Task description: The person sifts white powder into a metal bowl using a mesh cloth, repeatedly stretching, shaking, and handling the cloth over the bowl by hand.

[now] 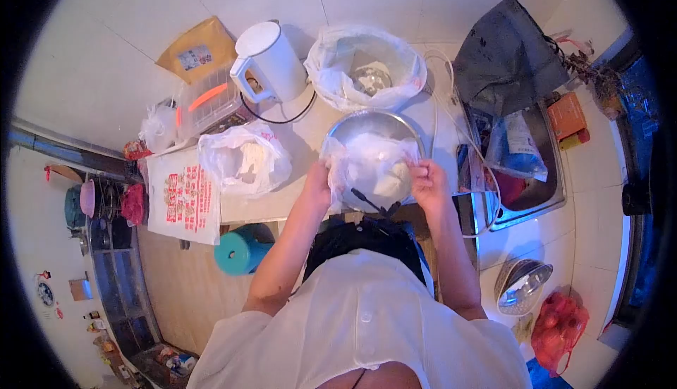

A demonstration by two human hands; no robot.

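Note:
A thin white plastic bag (363, 151) is stretched between my two hands, over the shiny metal bowl (374, 115) at the counter's front. My left hand (319, 183) grips the bag's left edge, its fingers partly hidden. On the other side, my right hand (427, 182) pinches the bag's right edge. A pale lump (396, 177), perhaps dough, shows in or through the bag near my right hand. Left of the bowl stands an open white bag (275, 167) with pale powder inside. Behind it, a bag-lined container (321, 72) holds a scoop-like metal dish (371, 79) with white powder.
A white electric kettle (264, 58) stands at the back, its black cord on the counter. A clear box (208, 103) is left of it. On the right are a sink (557, 156) and a dark bag (504, 58). Below the counter is a teal stool (240, 251).

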